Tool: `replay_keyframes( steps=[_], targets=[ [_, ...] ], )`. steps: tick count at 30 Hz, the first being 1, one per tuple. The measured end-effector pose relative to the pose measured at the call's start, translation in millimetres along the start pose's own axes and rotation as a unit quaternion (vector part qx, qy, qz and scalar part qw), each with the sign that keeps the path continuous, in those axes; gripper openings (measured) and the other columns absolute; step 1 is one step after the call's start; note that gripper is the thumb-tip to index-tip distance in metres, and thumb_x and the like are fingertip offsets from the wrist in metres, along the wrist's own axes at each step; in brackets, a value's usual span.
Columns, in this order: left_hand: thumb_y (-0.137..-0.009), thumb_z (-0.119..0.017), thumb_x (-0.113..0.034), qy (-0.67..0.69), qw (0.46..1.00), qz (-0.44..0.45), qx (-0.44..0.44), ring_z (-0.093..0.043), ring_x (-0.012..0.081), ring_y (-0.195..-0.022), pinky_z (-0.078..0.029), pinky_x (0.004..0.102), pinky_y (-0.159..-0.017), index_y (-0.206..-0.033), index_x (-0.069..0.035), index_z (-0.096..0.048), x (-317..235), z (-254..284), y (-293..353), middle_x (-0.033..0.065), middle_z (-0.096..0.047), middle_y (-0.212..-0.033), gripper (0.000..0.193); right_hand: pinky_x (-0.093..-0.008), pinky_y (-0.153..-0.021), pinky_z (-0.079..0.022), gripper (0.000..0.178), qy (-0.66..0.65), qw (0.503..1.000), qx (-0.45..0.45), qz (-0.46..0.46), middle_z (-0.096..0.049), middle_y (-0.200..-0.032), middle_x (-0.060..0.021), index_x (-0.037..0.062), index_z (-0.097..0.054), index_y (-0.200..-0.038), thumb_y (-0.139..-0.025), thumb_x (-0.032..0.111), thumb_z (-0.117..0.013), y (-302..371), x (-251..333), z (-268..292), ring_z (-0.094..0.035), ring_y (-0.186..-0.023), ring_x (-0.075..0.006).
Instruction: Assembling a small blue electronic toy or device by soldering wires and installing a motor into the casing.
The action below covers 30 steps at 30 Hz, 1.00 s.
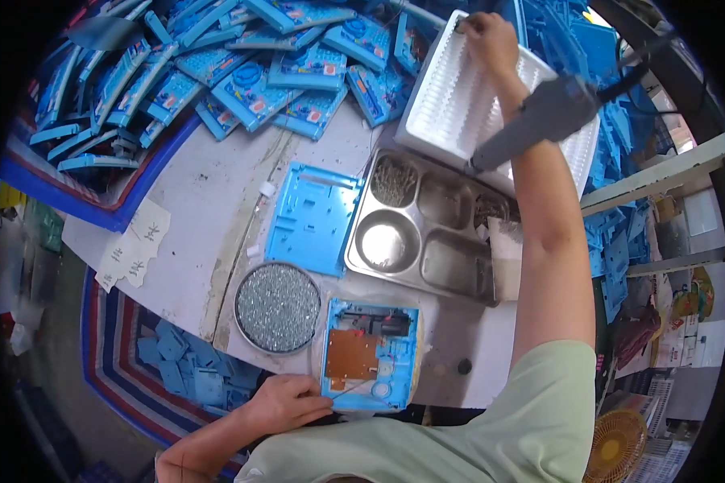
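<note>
An open blue plastic housing (415, 354) lies near the table's front edge, holding a brown circuit board (353, 354) and a black part (393, 324). My left hand (286, 402) is at its lower left corner, fingers curled together. From the fingertips a thin dark wire (350, 390) runs into the housing. Far off at the upper right, my right hand (493, 47) reaches over a white ribbed plastic tray (451, 105). Thumb and fingers pinch a small dark part (460, 27), too small to make out.
A grey electric screwdriver (540, 121) hangs over my right forearm. A compartmented steel tray (415, 213) with screws, a round dish (278, 308) of small metal pieces and a blue panel (310, 221) occupy the middle. Blue toy panels (310, 68) are heaped behind; blue pieces (185, 362) fill a striped bag.
</note>
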<state>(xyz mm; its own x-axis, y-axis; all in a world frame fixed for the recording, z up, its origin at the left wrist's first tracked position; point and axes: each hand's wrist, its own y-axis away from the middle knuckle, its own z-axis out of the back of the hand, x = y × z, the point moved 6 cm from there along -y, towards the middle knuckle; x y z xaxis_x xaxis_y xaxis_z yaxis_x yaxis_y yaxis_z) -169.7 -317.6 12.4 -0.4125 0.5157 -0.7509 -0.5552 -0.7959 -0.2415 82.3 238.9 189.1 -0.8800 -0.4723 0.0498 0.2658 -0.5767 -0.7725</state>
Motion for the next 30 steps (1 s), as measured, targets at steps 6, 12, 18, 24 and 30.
replay_keyframes(
  steps=[6, 12, 18, 24, 30],
  targets=[
    [-0.078, -0.083, -0.018, 0.007, 1.0, 0.022, 0.006, -0.063, 0.0246, -0.066, -0.052, 0.0367, -0.057, -0.093, -0.013, -0.074, 5.6, -4.3, 5.1, 0.005, -0.06, -0.08, 0.018, -0.0374, -0.09, -0.053, 0.022, -0.312, 0.9, -0.207, -0.223, -0.072, -0.105, -0.0096, 0.0078, -0.072, -0.113, -0.096, 0.017, -0.062, 40.8, -46.2, 85.6, -0.067, -0.095, -0.0246],
    [-0.069, -0.088, -0.01, 0.044, 0.999, -0.012, 0.0, -0.061, 0.0244, -0.069, -0.05, 0.0358, -0.059, -0.096, -0.011, -0.075, 3.1, -5.8, -8.1, 0.0054, -0.058, -0.083, 0.03, -0.038, -0.094, -0.054, 0.022, -0.364, 0.863, -0.093, -0.337, -0.071, -0.107, -0.01, -0.0019, -0.068, -0.115, -0.099, 0.014, -0.065, 253.0, 14.3, 274.0, -0.066, -0.098, -0.0205],
    [-0.074, -0.085, -0.011, 0.027, 0.999, 0.027, -0.005, -0.061, 0.0243, -0.07, -0.05, 0.0357, -0.059, -0.094, -0.01, -0.074, 1.7, -3.4, 0.3, 0.0057, -0.058, -0.085, 0.023, -0.0392, -0.087, -0.046, 0.02, -0.412, 0.836, 0.345, -0.109, -0.072, -0.087, -0.0017, 0.0123, -0.075, -0.093, -0.075, 0.009, -0.083, 396.3, 235.9, 245.1, -0.055, -0.093, -0.0267],
    [-0.073, -0.086, -0.009, 0.034, 0.999, 0.033, -0.016, -0.06, 0.0229, -0.07, -0.049, 0.0347, -0.059, -0.095, -0.009, -0.074, 2.6, -5.0, 1.0, 0.006, -0.056, -0.085, 0.025, -0.04, -0.088, -0.045, 0.026, -0.323, 0.9, 0.29, 0.037, -0.069, -0.098, 0.0009, 0.0136, -0.071, -0.093, -0.071, 0.013, -0.084, 411.6, 254.5, 239.9, -0.055, -0.098, -0.0285],
    [-0.069, -0.088, -0.007, 0.024, 0.999, 0.023, 0.003, -0.059, 0.0223, -0.071, -0.048, 0.0336, -0.061, -0.098, -0.009, -0.075, 2.1, -5.5, 2.0, 0.0065, -0.056, -0.087, 0.032, -0.0405, -0.088, -0.045, 0.03, -0.339, 0.893, 0.292, 0.046, -0.067, -0.104, 0.0019, 0.0141, -0.071, -0.094, -0.068, 0.017, -0.085, 417.0, 255.4, 240.8, -0.054, -0.103, -0.0285]
  ],
)
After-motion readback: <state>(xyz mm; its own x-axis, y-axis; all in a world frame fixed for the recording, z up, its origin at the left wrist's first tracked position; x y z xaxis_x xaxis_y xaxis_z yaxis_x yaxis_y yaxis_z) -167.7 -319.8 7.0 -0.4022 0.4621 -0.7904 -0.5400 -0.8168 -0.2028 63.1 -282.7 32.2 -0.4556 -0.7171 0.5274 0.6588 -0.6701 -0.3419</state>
